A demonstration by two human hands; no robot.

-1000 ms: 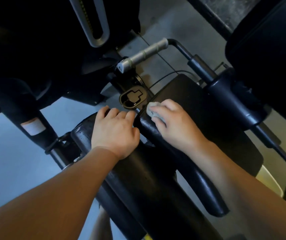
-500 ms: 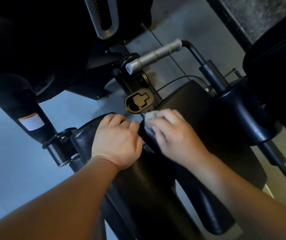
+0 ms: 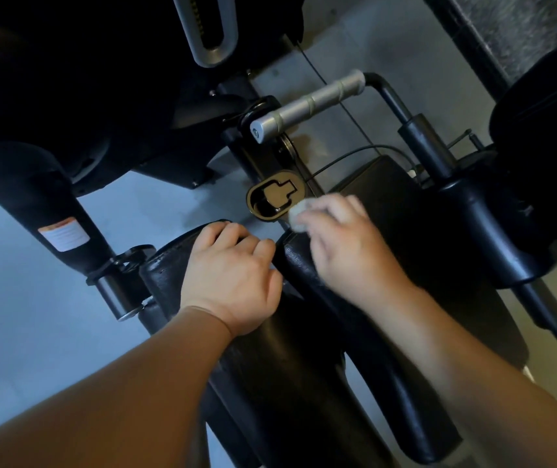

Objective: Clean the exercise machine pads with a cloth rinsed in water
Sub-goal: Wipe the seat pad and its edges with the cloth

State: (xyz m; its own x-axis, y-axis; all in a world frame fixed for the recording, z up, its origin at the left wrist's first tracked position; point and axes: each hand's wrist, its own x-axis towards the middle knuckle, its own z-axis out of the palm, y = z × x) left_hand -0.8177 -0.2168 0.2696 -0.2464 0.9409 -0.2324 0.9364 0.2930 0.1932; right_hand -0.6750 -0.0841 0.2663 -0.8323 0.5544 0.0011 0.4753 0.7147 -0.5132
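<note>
Right hand (image 3: 344,244) has slid up to the far tip of the right pad (image 3: 294,261), fingers pinching the small white cloth (image 3: 298,216) there, kinda blurry. Left hand (image 3: 233,275) stays curled over the end of the left pad (image 3: 165,268).

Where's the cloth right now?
Head view, centre-right: the cloth is pinched in the right hand at the top end of the right pad, just below the gold oval plate. The left hand grips the left pad beside it.

Two hands (image 3: 233,275) (image 3: 344,244), one cloth (image 3: 297,214), one handle (image 3: 307,106), seemingly three pads (image 3: 165,271) (image 3: 388,383) (image 3: 388,184).
</note>
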